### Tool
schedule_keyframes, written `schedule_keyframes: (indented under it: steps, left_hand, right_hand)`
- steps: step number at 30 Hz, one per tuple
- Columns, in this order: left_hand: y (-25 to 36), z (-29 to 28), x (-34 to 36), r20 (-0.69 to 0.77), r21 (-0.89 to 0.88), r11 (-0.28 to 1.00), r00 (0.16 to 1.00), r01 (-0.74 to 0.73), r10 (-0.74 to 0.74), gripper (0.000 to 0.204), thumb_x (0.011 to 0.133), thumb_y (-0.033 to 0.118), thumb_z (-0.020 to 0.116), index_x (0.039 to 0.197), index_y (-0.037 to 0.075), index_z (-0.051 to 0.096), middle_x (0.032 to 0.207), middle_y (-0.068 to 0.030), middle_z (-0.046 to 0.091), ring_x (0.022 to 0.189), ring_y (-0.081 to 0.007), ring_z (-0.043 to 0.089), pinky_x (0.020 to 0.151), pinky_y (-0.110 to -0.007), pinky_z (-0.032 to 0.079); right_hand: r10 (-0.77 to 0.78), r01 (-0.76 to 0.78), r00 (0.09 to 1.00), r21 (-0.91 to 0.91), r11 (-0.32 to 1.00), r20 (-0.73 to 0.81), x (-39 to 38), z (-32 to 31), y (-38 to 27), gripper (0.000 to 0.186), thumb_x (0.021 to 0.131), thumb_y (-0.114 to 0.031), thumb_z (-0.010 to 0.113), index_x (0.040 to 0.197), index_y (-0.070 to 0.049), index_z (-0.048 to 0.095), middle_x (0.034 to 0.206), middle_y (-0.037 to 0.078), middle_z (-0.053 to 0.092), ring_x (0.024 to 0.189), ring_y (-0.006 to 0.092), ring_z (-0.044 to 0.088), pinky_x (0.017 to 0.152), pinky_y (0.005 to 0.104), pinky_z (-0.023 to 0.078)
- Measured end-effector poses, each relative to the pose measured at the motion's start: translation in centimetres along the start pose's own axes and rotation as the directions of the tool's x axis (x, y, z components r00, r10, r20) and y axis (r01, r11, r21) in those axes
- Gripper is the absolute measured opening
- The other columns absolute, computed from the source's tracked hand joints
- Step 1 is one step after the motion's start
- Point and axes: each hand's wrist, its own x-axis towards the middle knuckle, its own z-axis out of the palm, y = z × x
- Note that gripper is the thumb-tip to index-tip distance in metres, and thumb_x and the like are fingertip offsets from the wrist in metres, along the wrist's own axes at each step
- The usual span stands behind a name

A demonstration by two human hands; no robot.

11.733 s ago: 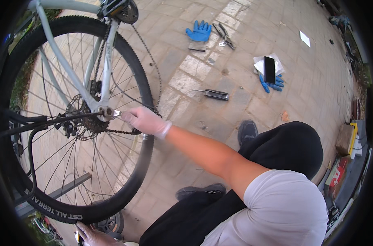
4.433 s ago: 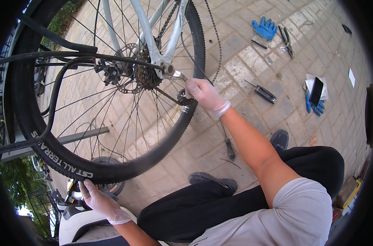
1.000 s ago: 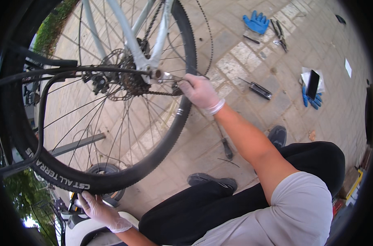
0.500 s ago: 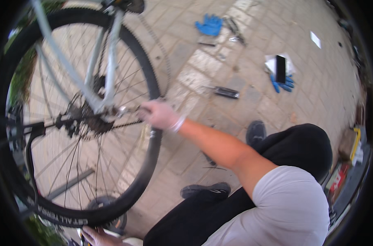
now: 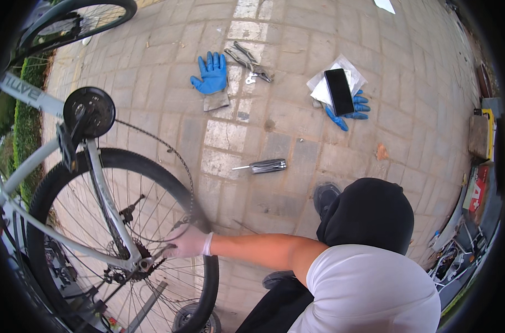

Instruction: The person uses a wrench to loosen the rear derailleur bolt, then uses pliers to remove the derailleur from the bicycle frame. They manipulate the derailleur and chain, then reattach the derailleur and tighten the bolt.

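My right hand (image 5: 187, 242), in a thin translucent glove, reaches to the hub of the bicycle's rear wheel (image 5: 211, 277). Its fingers are closed round a short metallic piece beside the axle; the grip hides what kind it is. Just left of the fingers are the grey frame's rear end (image 5: 131, 262) and the sprockets (image 5: 147, 256). A slack chain (image 5: 181, 158) curves from the black chainring (image 5: 90, 112) down toward this hand. My left hand is out of view.
A folding multi-tool (image 5: 268, 166) with one bit out lies on the paving. Farther off are pliers (image 5: 242, 55), a blue glove (image 5: 211, 74), and a phone (image 5: 339, 91) on white wrapping over another blue glove (image 5: 359, 105). Boxes (image 5: 481, 133) line the right side; a small wheel (image 5: 197, 319) stands below.
The view has shifted, bringing the chainring and more paving into sight. My left hand, earlier at the tyre's lower edge, has left the picture. My right hand stays by the hub.
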Motion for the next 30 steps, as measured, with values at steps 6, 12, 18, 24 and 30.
schedule_keyframes:
  steps: [6,12,18,24,30]
  left_hand:
    - [-2.4,-3.4,1.5,-0.016,0.200,0.979,0.999,0.046,-0.044,0.066,0.094,0.048,0.052,0.148,0.016,0.033,0.153,-0.0174,0.027,0.136,-0.0298,0.032,0.103,-0.059,0.031]
    - [-0.2,-3.8,2.3,-0.037,0.089,0.962,0.966,0.260,-0.257,0.070,0.094,0.052,0.049,0.151,0.016,0.029,0.156,-0.0167,0.024,0.140,-0.0306,0.027,0.109,-0.060,0.024]
    - [1.9,0.5,0.7,-0.020,0.161,0.959,0.972,0.232,-0.232,0.066,0.095,0.047,0.051,0.148,0.013,0.032,0.151,-0.0172,0.031,0.134,-0.0305,0.034,0.105,-0.056,0.030]
    - [2.7,1.8,0.8,0.018,0.168,0.966,0.979,0.196,-0.201,0.063,0.095,0.043,0.053,0.146,0.009,0.035,0.145,-0.0177,0.038,0.129,-0.0304,0.040,0.101,-0.051,0.036]
    - [1.3,2.0,0.4,0.032,0.179,0.966,0.981,0.185,-0.194,0.060,0.096,0.039,0.055,0.143,0.006,0.039,0.139,-0.0183,0.044,0.123,-0.0302,0.047,0.097,-0.047,0.041]
  right_hand:
    - [-0.016,0.020,0.999,0.106,0.994,-0.043,0.1,-1.0,-0.8,0.045,0.081,-0.056,0.064,0.076,-0.011,0.064,0.069,0.014,0.062,0.068,0.0373,0.062,0.060,0.0461,0.047]
    - [0.046,-0.044,0.999,0.158,0.986,-0.009,-0.2,-1.5,-0.9,0.047,0.076,-0.053,0.069,0.068,-0.007,0.062,0.064,0.016,0.059,0.064,0.0381,0.060,0.059,0.0463,0.046]
    - [0.022,-0.023,1.000,0.175,0.984,0.005,0.1,-1.4,-0.5,0.049,0.075,-0.053,0.070,0.067,-0.005,0.061,0.064,0.015,0.059,0.064,0.0376,0.060,0.060,0.0459,0.046]
    - [0.021,-0.025,1.000,0.157,0.987,0.022,0.7,-1.8,-0.3,0.043,0.076,-0.050,0.069,0.071,-0.008,0.064,0.065,0.014,0.061,0.064,0.0362,0.061,0.060,0.0460,0.047]
    - [-0.009,-0.012,0.992,0.165,0.986,0.127,0.8,-2.1,0.1,0.035,0.082,-0.053,0.064,0.083,-0.018,0.071,0.071,0.011,0.065,0.067,0.0334,0.063,0.059,0.0444,0.048]
